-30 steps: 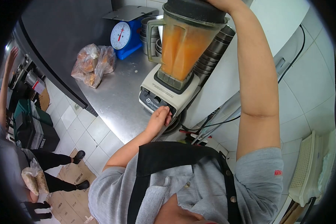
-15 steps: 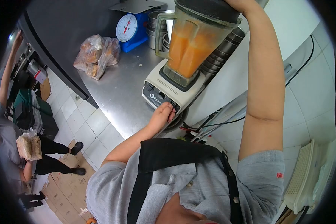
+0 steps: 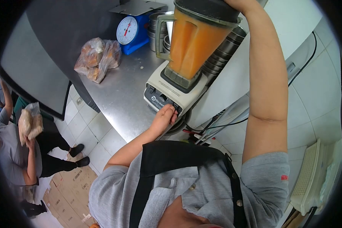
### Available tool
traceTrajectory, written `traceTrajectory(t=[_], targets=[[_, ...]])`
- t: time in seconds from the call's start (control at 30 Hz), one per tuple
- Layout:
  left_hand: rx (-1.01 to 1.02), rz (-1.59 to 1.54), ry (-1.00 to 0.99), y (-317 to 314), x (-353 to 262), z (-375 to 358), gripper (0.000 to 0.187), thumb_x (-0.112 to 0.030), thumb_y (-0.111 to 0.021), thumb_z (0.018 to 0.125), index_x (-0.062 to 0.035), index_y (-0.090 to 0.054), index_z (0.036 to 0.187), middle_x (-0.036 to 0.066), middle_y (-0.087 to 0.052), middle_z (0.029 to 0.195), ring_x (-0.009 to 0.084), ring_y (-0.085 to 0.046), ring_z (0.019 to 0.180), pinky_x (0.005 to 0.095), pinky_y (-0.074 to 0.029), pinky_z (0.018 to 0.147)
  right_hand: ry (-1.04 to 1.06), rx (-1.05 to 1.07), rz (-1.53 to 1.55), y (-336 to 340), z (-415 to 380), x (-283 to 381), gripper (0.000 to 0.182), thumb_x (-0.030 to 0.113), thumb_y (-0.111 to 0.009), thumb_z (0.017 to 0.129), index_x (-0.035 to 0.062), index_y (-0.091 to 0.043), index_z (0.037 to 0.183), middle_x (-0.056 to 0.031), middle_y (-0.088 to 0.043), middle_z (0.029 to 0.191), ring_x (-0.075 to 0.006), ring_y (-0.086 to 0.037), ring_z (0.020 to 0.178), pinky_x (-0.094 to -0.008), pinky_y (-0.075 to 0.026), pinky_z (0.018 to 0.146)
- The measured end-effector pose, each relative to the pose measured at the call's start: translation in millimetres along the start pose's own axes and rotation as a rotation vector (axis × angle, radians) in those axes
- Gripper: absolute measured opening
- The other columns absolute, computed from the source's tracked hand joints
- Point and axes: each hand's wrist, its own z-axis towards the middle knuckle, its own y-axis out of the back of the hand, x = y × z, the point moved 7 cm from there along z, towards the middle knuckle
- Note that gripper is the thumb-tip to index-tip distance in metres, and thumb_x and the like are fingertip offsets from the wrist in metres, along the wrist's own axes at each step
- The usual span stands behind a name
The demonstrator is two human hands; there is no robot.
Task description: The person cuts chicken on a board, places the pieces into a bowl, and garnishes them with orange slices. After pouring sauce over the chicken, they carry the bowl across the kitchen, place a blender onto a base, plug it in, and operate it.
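Observation:
A blender (image 3: pixel 176 81) with a cream base stands on the steel table, its clear jar (image 3: pixel 188 43) filled nearly to the top with orange liquid. My left hand (image 3: pixel 165 117) is closed at the right-hand switch on the base's front panel, fingertips bent round it. On top of the jar sits a black lid (image 3: pixel 207 9). My right hand (image 3: pixel 244 4) rests on the lid's right side, its fingers cut off by the upper frame edge.
Plastic-bagged bread pieces (image 3: pixel 97 59), a blue dial scale (image 3: pixel 131 32) and stacked metal tins (image 3: pixel 230 47) share the steel table (image 3: pixel 116 95). At left, a person (image 3: pixel 17 148) carries a bagged loaf (image 3: pixel 30 121) beside an open door (image 3: pixel 36 62). Cardboard (image 3: pixel 70 197) covers the floor.
The orange liquid has risen in the jar. At left, a door has swung open and the other person has lifted the bagged loaf. My hands stay in place.

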Motion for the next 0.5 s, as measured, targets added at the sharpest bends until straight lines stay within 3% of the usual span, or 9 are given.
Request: traceTrajectory(t=[0.5], targets=[[-0.005,0.006,0.002,0.3,0.5,-0.5,0.024,-0.022,-0.042,0.101,-0.0054,-0.052,0.088,0.002,-0.049,0.063,0.0112,-0.044,0.055,0.0252,-0.038,0.054,0.02,-0.032,-0.039,0.9,0.6,-5.0,0.059,0.05,-0.053,0.087,-0.004,-0.064,0.108,-0.0227,-0.061,0.115,-0.0325,-0.056,0.11,-0.0393,-0.042,0.095]])
